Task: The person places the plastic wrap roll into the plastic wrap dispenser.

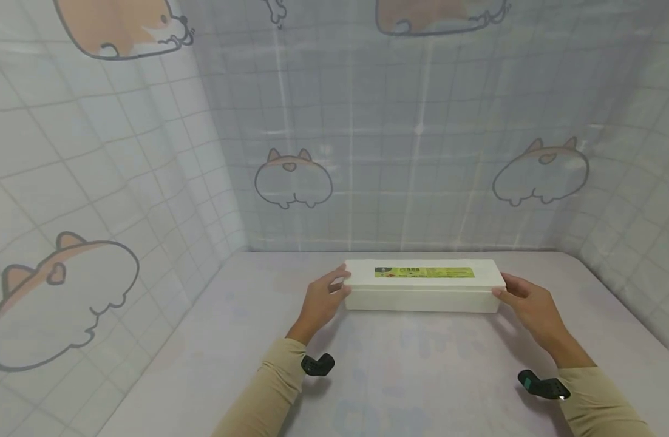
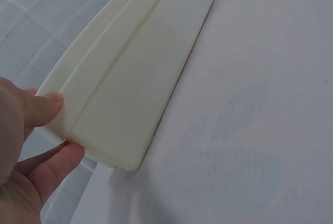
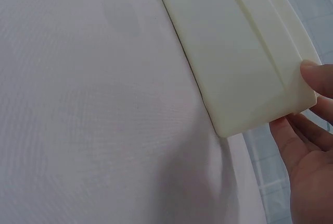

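Note:
A long white box (image 1: 422, 301) lies crosswise on the table, its lid (image 1: 359, 274) on top with a green-yellow label (image 1: 424, 272). My left hand (image 1: 319, 303) holds the left end of the lid, thumb at its front corner and fingers against the end. At the opposite end my right hand (image 1: 535, 311) grips the lid the same way. In the left wrist view the left thumb (image 2: 47, 108) presses near the corner, with a fingertip at the lid's lower edge. The right wrist view shows the right thumb (image 3: 317, 77) on the other corner. The inside of the box is hidden.
The pale, faintly patterned table (image 1: 411, 370) extends in front of the box. Behind it hangs a grid-patterned curtain (image 1: 411, 206) with cartoon dogs, and similar sheets flank both sides. Black devices (image 1: 318, 365) are worn at both wrists.

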Demonstrator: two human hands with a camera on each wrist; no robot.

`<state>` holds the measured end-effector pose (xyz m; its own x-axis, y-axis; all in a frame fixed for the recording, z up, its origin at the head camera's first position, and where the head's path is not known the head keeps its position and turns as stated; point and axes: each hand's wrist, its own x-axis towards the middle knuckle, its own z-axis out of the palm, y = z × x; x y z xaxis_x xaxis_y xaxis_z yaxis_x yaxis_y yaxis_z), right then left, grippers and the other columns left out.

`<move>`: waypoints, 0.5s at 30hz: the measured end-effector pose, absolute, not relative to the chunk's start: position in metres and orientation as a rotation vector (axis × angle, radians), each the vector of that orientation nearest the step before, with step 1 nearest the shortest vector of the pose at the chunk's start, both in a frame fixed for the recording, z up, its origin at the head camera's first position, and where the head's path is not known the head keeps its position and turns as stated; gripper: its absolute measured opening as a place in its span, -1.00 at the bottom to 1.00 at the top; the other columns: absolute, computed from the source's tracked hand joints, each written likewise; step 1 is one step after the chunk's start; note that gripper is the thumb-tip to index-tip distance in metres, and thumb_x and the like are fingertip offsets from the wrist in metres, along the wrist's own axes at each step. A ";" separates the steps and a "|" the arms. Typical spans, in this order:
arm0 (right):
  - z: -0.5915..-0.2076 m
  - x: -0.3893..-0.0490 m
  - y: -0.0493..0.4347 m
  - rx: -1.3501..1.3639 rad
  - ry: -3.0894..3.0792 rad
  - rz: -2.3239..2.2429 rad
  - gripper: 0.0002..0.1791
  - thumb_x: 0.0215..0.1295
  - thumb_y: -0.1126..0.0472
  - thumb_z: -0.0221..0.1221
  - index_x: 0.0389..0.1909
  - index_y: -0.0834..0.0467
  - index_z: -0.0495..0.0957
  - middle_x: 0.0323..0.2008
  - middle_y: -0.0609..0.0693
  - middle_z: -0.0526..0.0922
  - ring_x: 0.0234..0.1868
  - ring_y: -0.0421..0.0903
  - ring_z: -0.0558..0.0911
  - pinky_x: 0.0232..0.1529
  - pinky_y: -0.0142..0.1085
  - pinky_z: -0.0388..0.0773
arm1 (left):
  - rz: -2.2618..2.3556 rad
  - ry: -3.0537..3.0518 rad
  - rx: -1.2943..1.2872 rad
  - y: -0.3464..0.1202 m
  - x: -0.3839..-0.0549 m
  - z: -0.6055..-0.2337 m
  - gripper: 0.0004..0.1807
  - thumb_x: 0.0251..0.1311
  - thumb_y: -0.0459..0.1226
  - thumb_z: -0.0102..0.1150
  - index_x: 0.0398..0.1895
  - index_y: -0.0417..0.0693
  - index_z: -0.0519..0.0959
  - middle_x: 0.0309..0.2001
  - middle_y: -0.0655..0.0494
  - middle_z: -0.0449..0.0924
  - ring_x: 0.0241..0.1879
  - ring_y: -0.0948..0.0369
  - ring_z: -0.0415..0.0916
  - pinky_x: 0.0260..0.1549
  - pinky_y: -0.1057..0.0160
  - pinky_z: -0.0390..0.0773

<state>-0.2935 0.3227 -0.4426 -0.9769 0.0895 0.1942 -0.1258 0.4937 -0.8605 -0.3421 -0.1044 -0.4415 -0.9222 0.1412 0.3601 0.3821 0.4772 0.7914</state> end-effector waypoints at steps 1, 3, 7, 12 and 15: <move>-0.442 -0.293 0.323 0.030 -2.529 1.472 -0.13 0.46 -0.16 0.13 0.49 0.37 0.13 0.41 0.44 0.23 0.38 0.44 0.24 0.24 0.34 0.28 | -1.423 -2.484 -0.443 -0.104 -0.342 -0.441 -0.62 0.33 -0.31 0.27 0.20 -0.02 0.59 0.44 0.19 0.32 0.16 0.08 0.57 0.08 0.22 0.58; -0.441 -0.293 0.323 0.024 -2.533 1.457 -0.13 0.45 -0.17 0.13 0.49 0.36 0.13 0.41 0.44 0.23 0.37 0.45 0.25 0.24 0.34 0.28 | -1.429 -2.476 -0.442 -0.104 -0.342 -0.440 -0.63 0.33 -0.31 0.27 0.20 -0.03 0.59 0.43 0.22 0.33 0.16 0.08 0.57 0.08 0.23 0.58; -0.439 -0.292 0.323 0.022 -2.546 1.428 -0.13 0.46 -0.18 0.11 0.51 0.34 0.12 0.42 0.43 0.22 0.36 0.46 0.26 0.22 0.36 0.28 | -1.452 -2.453 -0.457 -0.105 -0.340 -0.438 -0.62 0.32 -0.32 0.27 0.20 -0.06 0.60 0.42 0.21 0.35 0.15 0.04 0.58 0.07 0.20 0.59; -0.437 -0.290 0.322 0.046 -2.552 1.423 -0.16 0.48 -0.16 0.10 0.51 0.34 0.12 0.43 0.42 0.20 0.36 0.46 0.26 0.22 0.38 0.27 | -1.459 -2.446 -0.474 -0.106 -0.339 -0.438 -0.62 0.32 -0.31 0.27 0.20 -0.08 0.60 0.42 0.18 0.35 0.14 0.03 0.58 0.04 0.19 0.61; -0.436 -0.288 0.323 0.071 -2.567 1.411 -0.17 0.50 -0.14 0.07 0.50 0.36 0.11 0.43 0.43 0.19 0.36 0.47 0.25 0.22 0.40 0.26 | -1.460 -2.446 -0.476 -0.108 -0.339 -0.439 -0.61 0.32 -0.31 0.28 0.21 -0.08 0.60 0.41 0.19 0.36 0.14 0.05 0.59 0.03 0.20 0.61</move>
